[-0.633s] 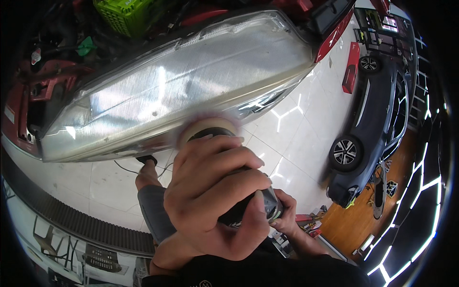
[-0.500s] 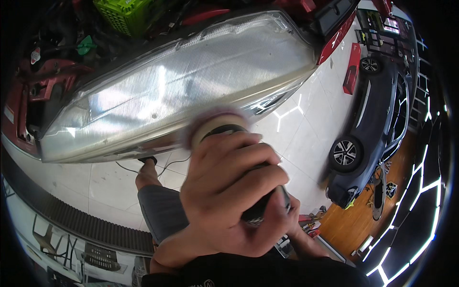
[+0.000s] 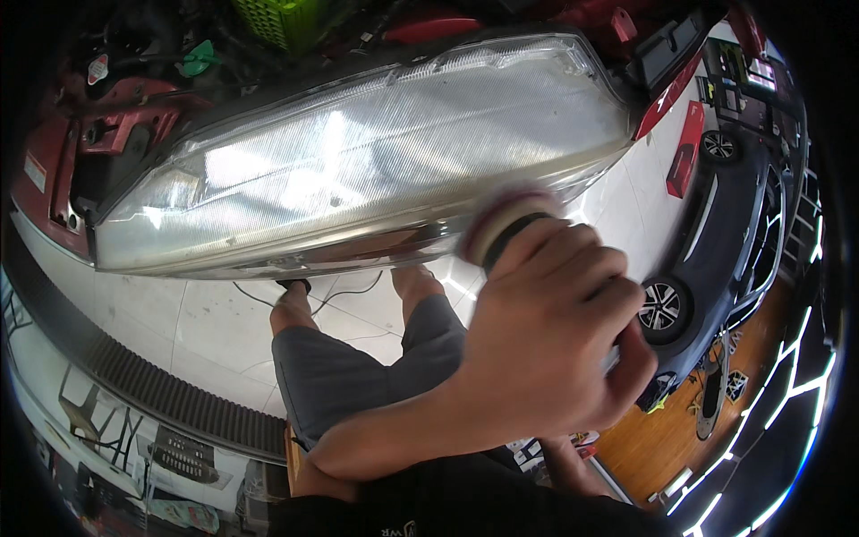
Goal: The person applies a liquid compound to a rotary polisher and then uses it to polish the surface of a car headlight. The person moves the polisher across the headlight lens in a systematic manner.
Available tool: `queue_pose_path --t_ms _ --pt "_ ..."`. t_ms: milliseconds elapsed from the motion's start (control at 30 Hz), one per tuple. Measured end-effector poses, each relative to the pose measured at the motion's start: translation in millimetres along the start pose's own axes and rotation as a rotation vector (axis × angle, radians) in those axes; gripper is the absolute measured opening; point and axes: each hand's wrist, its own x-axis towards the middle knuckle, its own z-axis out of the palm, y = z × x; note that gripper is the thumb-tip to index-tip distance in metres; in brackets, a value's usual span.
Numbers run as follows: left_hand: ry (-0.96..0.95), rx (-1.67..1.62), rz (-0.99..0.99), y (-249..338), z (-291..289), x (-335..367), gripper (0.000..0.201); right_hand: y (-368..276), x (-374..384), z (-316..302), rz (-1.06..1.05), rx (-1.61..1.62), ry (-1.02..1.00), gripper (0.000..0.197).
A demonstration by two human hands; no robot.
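A large headlight (image 3: 394, 143) with a hazy, ribbed clear lens stretches across the upper middle, set in a red car. My left hand (image 3: 555, 331) is closed around a hand-held polisher (image 3: 514, 237), its back toward me and the thumb curled at the right. The polisher's round pad (image 3: 501, 210), smeared by motion, is at the lens's lower edge, right of centre; whether it presses on the lens cannot be made out. My right forearm (image 3: 573, 467) rises from below, behind the left hand, which hides the right hand's fingers.
A green basket (image 3: 273, 20) sits on the engine bay at the top. A dark cable (image 3: 344, 294) lies on the pale tiled floor near my legs (image 3: 367, 358). On the right stands a dark blue car (image 3: 716, 233), with a long red box (image 3: 685, 150) beyond it.
The polisher and my left hand have moved right along the headlight's lower edge. The view has shifted, and both of my legs now show below the lamp.
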Motion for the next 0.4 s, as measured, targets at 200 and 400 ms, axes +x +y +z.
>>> queue_pose_path --t_ms 200,400 --pt "0.019 0.005 0.005 -2.1 -54.8 -16.7 0.019 0.8 -0.6 33.1 -0.023 0.132 -0.051 0.100" --pt "-0.040 0.105 -0.049 6.3 -92.4 -27.8 0.022 -7.6 -1.0 51.3 -0.037 0.129 -0.114 0.103"
